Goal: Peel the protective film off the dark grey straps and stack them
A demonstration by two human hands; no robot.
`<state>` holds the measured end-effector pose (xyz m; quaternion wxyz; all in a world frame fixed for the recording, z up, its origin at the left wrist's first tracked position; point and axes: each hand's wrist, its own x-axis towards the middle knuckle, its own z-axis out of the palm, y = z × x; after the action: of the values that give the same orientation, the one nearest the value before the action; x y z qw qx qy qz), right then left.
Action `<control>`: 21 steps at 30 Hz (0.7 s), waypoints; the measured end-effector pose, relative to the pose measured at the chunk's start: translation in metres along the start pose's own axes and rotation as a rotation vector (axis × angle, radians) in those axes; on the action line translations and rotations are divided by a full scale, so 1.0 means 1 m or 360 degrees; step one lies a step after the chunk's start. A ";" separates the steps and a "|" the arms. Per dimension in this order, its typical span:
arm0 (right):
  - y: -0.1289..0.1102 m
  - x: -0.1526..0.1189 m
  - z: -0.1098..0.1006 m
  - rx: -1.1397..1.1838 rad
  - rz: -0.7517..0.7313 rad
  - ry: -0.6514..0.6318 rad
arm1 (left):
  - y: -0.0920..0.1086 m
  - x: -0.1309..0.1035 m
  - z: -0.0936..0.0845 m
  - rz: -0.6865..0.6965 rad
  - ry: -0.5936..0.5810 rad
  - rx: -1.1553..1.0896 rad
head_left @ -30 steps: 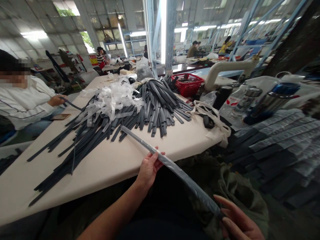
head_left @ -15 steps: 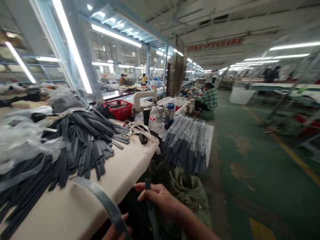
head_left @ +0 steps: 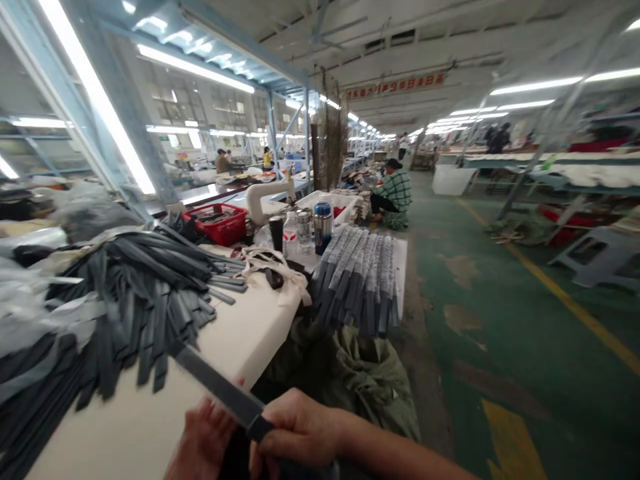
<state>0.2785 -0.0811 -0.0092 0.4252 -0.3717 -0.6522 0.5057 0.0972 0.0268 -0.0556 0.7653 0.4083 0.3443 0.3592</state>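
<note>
Here our right hand (head_left: 303, 430) is clenched around the near part of a dark strip (head_left: 217, 383). Our left hand (head_left: 200, 437) is blurred, close by on the left; we cannot tell how far its fingers are spread or whether they hold the strip. From our right hand the strip slants far and left over the pale table (head_left: 120, 433), towards a heap of loose strips (head_left: 165, 300). Farther right, we see part-wrapped strips (head_left: 357, 280) in rows.
</note>
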 end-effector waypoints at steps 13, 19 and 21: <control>0.037 -0.003 -0.012 0.0151 -0.0074 0.0515 | 0.019 -0.003 0.036 0.0408 0.0188 0.0119; 0.012 0.038 -0.021 0.0289 -0.0121 0.0406 | 0.007 -0.005 0.041 0.0306 -0.0060 0.0405; 0.013 0.044 -0.018 0.0359 -0.0050 0.0410 | 0.005 -0.002 0.039 0.0252 -0.0081 0.0369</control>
<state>0.2801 -0.0313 -0.0119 0.5521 -0.3730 -0.5373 0.5171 0.1264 0.0125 -0.0343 0.6907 0.5289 0.3307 0.3658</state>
